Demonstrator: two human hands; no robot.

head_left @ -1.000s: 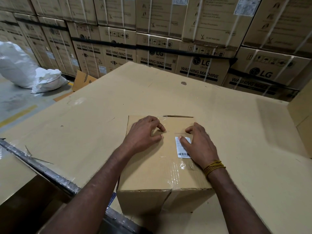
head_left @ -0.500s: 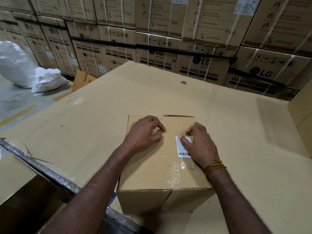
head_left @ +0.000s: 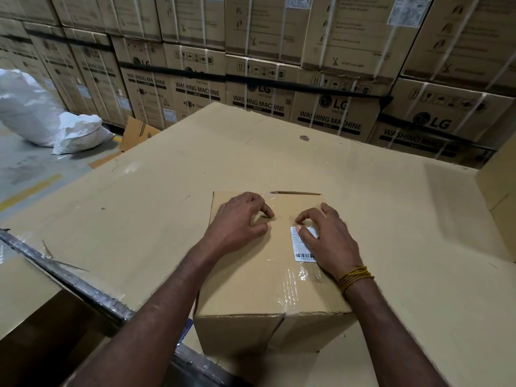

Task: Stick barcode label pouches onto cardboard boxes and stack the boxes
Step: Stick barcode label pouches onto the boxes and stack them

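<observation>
A small brown cardboard box (head_left: pixel 251 289) sits on a wide cardboard sheet (head_left: pixel 279 163) right in front of me. A clear pouch holding a white barcode label (head_left: pixel 303 251) lies flat on the box top, over glossy tape. My left hand (head_left: pixel 240 219) rests on the top's left half, its bent fingertips and thumb down on the pouch's left edge. My right hand (head_left: pixel 326 238) covers the label's right side, with the thumb on the label and the index finger arched beside it. Neither hand lifts anything.
Stacked washing machine cartons (head_left: pixel 329 118) wall off the far side. White sacks (head_left: pixel 33 113) lie on the floor at the left. A metal rail (head_left: pixel 69 280) borders the sheet's near left edge. Another carton (head_left: pixel 499 185) stands at the right edge.
Almost nothing has moved. The right fingers have shifted slightly over the label, and both hands stay on the box top.
</observation>
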